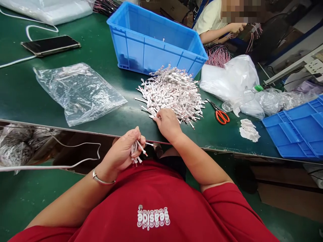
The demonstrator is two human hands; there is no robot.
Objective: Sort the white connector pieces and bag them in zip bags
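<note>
1. Currently, my green workbench (22, 90) holds a heap of white sleeved leads (171, 92), crisscrossed, long axes every way, straight ahead.
2. My right hand (168, 124), the nearer, rests on the heap's near edge; I cannot tell whether it pinches anything.
3. My left hand (123, 149) closes around a small bundle of leads (135, 153), ends pointing down toward my chest.

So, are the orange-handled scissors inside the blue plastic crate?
No, the orange-handled scissors lie on the green workbench, right of the pile of white wire pieces, outside the blue plastic crate.
</note>
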